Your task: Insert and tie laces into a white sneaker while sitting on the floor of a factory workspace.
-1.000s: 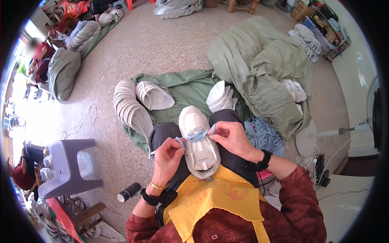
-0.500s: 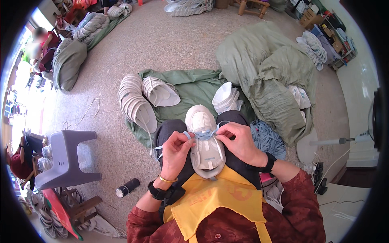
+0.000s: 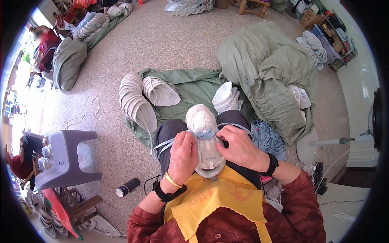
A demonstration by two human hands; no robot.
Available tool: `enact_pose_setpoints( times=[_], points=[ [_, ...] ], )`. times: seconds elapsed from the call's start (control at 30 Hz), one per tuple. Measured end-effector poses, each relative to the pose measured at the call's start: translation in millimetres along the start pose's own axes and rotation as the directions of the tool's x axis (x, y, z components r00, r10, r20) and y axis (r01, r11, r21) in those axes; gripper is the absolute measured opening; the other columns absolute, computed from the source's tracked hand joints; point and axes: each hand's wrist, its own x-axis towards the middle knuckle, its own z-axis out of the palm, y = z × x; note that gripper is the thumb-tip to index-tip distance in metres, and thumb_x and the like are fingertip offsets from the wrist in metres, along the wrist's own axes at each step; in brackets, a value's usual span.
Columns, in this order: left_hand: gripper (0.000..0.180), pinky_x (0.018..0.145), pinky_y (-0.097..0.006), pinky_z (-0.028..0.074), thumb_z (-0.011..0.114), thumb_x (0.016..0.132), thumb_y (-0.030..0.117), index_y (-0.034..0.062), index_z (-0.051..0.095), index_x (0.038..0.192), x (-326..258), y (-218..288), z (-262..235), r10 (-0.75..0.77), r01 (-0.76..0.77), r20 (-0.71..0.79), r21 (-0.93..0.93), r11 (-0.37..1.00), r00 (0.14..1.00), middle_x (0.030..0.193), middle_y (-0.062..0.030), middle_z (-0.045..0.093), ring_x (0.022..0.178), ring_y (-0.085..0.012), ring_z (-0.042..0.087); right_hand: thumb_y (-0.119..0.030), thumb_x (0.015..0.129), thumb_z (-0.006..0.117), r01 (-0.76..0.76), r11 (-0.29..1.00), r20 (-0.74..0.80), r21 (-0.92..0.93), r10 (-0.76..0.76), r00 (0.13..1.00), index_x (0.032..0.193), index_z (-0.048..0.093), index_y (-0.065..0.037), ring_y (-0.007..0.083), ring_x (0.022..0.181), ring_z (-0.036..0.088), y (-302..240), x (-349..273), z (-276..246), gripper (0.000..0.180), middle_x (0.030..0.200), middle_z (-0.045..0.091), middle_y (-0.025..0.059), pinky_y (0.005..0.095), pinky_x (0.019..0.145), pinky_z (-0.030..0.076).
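A white shoe upper (image 3: 201, 120) lies on my lap, toe pointing away from me. A light blue lace (image 3: 204, 134) runs across its eyelets, with loose ends trailing to the left over my knee. My left hand (image 3: 183, 156) pinches the lace on the left side of the upper. On the right side, my right hand (image 3: 239, 146) grips the lace and presses on the upper. Both wrists wear black bands, and a yellow apron (image 3: 210, 198) covers my front.
Stacks of white shoe uppers (image 3: 135, 103) rest on a green cloth (image 3: 194, 87) ahead. Large green sacks (image 3: 271, 77) sit at right, a bundle of blue laces (image 3: 265, 137) beside my knee. A grey plastic stool (image 3: 67, 156) and a black can (image 3: 127, 187) stand at left. Another person (image 3: 44, 40) sits far left.
Both hands have drawn closer together over the shoe's eyelets and pulled the lace tighter; the left hand has moved up from the shoe's side onto the lace.
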Motion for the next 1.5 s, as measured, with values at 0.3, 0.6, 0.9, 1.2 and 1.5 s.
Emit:
enact_pose_setpoints(
  times=[0.3, 0.6, 0.9, 1.2, 1.5],
  points=[
    [0.018, 0.058, -0.042, 0.046, 0.065, 0.078, -0.01, -0.0033, 0.05, 0.086, 9.9, -10.3, -2.2, -0.185, 0.209, 0.177, -0.131, 0.969, 0.967, 0.076, -0.0174, 0.053, 0.064, -0.0338, 0.057, 0.001, 0.085, 0.068, -0.009, 0.999, -0.016, -0.053, 0.008, 1.0, 0.106, 0.061, 0.004, 0.0366, 0.078, 0.068, -6.3, 0.7, 0.5, 0.022, 0.089, 0.065, 0.0189, 0.0444, 0.071, 0.056],
    [0.024, 0.06, -0.041, 0.047, 0.07, 0.081, -0.007, 0.0006, 0.053, 0.095, -1.1, -4.0, 1.1, -0.232, 0.236, 0.085, -0.041, 0.971, 0.969, 0.081, -0.0144, 0.051, 0.067, -0.0328, 0.058, 0.005, 0.078, 0.062, 0.17, 0.9, 0.241, -0.401, -0.075, 0.968, 0.099, 0.06, 0.004, 0.0381, 0.091, 0.066, -18.6, 7.0, 3.4, 0.021, 0.095, 0.062, 0.0188, 0.0446, 0.077, 0.057],
    [0.013, 0.063, -0.042, 0.05, 0.068, 0.085, -0.006, -0.0002, 0.058, 0.091, -7.0, -4.7, -0.7, -0.21, 0.219, 0.098, -0.089, 0.972, 0.973, 0.081, -0.0157, 0.055, 0.071, -0.0349, 0.062, 0.002, 0.083, 0.066, 0.289, 0.944, 0.052, -0.162, -0.284, 0.957, 0.095, 0.057, 0.002, 0.0344, 0.084, 0.064, -20.4, -3.1, 14.6, 0.014, 0.09, 0.058, 0.014, 0.0439, 0.071, 0.054],
    [0.027, 0.064, -0.035, 0.051, 0.075, 0.078, 0.002, -0.0009, 0.057, 0.099, -12.1, -2.0, -6.3, -0.141, 0.152, 0.126, -0.088, 0.984, 0.982, 0.084, -0.0116, 0.054, 0.07, -0.0239, 0.058, -0.003, 0.09, 0.068, 0.104, 0.992, 0.014, 0.076, -0.105, 0.994, 0.1, 0.065, -0.001, 0.0377, 0.083, 0.066, -15.1, 14.2, 29.0, 0.011, 0.092, 0.062, 0.0159, 0.0455, 0.07, 0.054],
    [0.019, 0.063, -0.043, 0.05, 0.062, 0.082, -0.005, -0.0014, 0.055, 0.099, -13.8, -7.0, 0.8, -0.024, 0.017, 0.078, 0.098, 0.995, 0.997, 0.089, -0.0195, 0.056, 0.071, -0.0356, 0.06, -0.007, 0.087, 0.07, 0.165, 0.972, 0.074, -0.166, -0.155, 0.985, 0.091, 0.064, -0.001, 0.0382, 0.079, 0.066, -11.3, 24.7, 47.5, 0.01, 0.09, 0.061, 0.0157, 0.0465, 0.068, 0.054]
  ],
)
